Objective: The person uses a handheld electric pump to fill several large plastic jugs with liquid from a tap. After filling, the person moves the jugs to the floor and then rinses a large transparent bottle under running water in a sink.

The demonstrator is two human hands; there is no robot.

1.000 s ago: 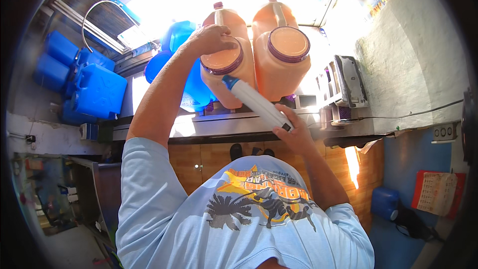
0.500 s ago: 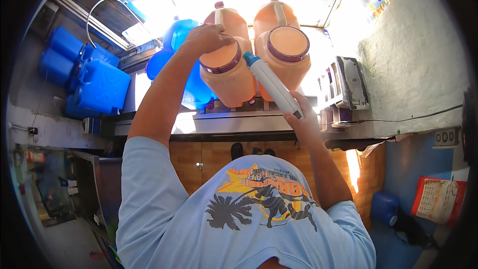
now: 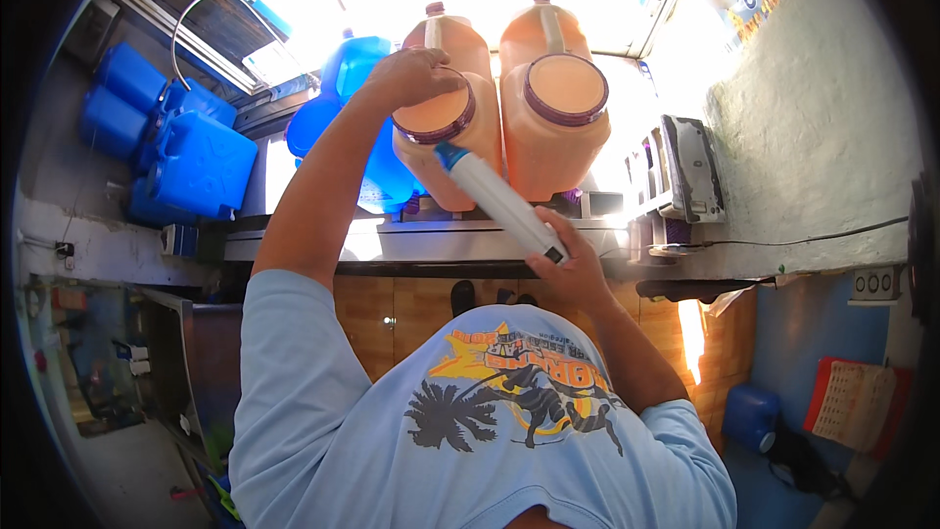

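My left hand [image 3: 411, 76] grips the purple rim of the left orange drink jar [image 3: 441, 152], which stands on a steel counter [image 3: 392, 240]. My right hand [image 3: 573, 269] holds a long white tube with a blue tip [image 3: 494, 198], angled up so the tip reaches the left jar's rim. A second orange jar with a purple rim [image 3: 558, 122] stands right beside it. Two orange jugs with small purple caps [image 3: 446, 29] sit behind the jars.
A large blue water bottle [image 3: 348, 69] lies behind my left arm. Blue canisters [image 3: 191, 157] are stacked at the left. A grey box-like device [image 3: 690, 171] sits right of the jars by a rough wall. A small blue container [image 3: 749, 416] stands on the floor.
My right hand has swung the white tube upward and left, from across the counter's front toward the left jar's rim. My left hand stays on that rim.
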